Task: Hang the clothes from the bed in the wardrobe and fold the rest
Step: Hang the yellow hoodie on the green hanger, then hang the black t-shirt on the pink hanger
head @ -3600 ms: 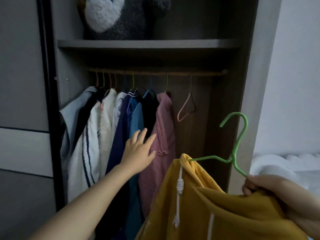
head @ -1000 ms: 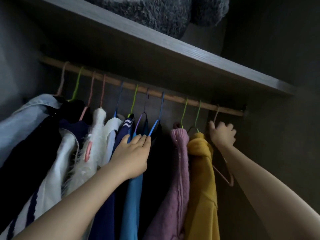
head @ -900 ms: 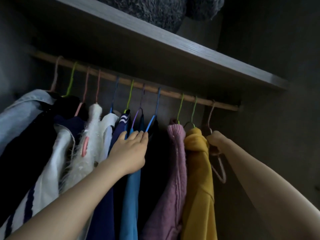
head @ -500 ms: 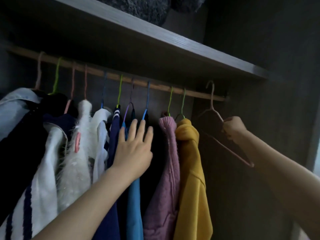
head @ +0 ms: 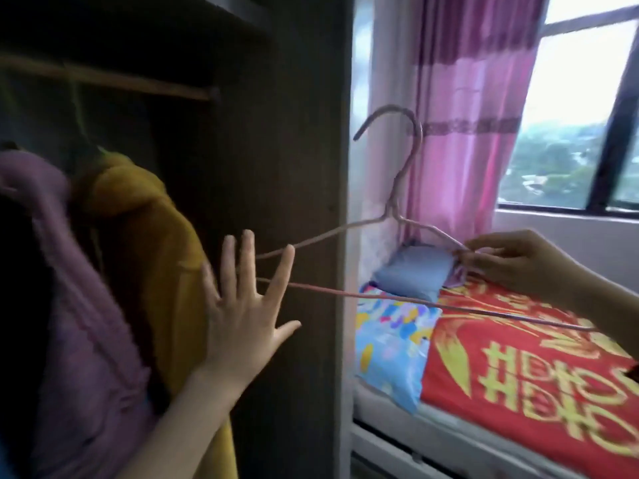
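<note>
My right hand (head: 511, 262) pinches the right shoulder of an empty pink wire hanger (head: 403, 188), held in the air between the wardrobe and the bed, hook up. My left hand (head: 242, 312) is spread wide with straight fingers in front of the wardrobe's inner side wall, holding nothing. A yellow hoodie (head: 148, 243) and a pink sweater (head: 76, 305) hang from the wooden rail (head: 138, 83) at the left. On the bed lie a folded blue-grey garment (head: 413, 273) and a purple piece of cloth (head: 456, 278), partly hidden behind my right hand.
The wardrobe's side panel (head: 304, 236) stands between the hanging space and the bed. The bed carries a red blanket with gold characters (head: 525, 368) and a blue patterned sheet (head: 390, 344). A pink curtain (head: 473, 108) and a window (head: 581, 126) are behind.
My right hand has taken the empty pink hanger off the rail and out toward the bed. My left hand left the hanging clothes and opened wide. My view turned right to the bed.
</note>
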`<state>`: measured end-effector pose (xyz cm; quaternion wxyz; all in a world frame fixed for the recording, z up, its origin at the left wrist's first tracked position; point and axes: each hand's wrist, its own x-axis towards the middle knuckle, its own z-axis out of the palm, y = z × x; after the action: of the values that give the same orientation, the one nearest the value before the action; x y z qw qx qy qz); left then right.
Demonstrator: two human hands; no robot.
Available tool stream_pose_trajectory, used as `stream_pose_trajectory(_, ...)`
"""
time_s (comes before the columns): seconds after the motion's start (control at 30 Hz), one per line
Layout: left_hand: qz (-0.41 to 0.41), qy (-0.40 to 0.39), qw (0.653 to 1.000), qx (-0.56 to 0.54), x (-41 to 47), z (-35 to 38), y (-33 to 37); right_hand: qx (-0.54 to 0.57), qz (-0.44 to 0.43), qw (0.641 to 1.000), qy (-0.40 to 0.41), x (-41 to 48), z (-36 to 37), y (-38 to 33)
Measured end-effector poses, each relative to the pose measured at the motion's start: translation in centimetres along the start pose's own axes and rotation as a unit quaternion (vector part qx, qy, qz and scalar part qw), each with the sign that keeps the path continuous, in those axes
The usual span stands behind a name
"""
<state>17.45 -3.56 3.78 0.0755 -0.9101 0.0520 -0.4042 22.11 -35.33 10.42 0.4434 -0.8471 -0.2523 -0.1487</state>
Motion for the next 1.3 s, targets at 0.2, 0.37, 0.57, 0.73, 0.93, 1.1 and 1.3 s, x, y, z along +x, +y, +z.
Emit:
stream_pose_trajectory(0.2,0.109,-0.001,0.990,-0.094,2.9,4.0,12.3,0.049,0.149,0.987,0.024,-8.4,-11.1,11.0)
stream_pose_trajectory(0.37,0.233,-0.036,0.943,-0.237,3.9,9.6,27.1,-0.001,0.250,0.966,0.067,-17.1,-22.0,19.6)
stream_pose_trajectory(0.57,0.269,-0.096,0.912,-0.295,1.1,14.7,41.8,-0.068,0.346,0.931,0.096,-27.7,-26.8,27.0)
stream_pose_trajectory(0.73,0.297,-0.197,0.871,-0.339,-2.5,17.8,50.8,-0.206,0.417,0.869,0.168,-36.5,-26.4,32.3)
stream_pose_trajectory(0.93,0.304,-0.307,0.823,-0.368,-3.3,21.8,59.6,-0.214,0.531,0.798,0.189,-41.8,-26.4,37.6)
stream_pose_trajectory(1.1,0.296,-0.309,0.821,-0.378,0.3,25.9,65.1,-0.200,0.551,0.789,0.186,-39.7,-30.2,43.2)
stream_pose_trajectory(1.3,0.270,-0.223,0.843,-0.409,10.2,34.7,72.1,-0.233,0.512,0.807,0.179,-28.1,-38.8,55.5)
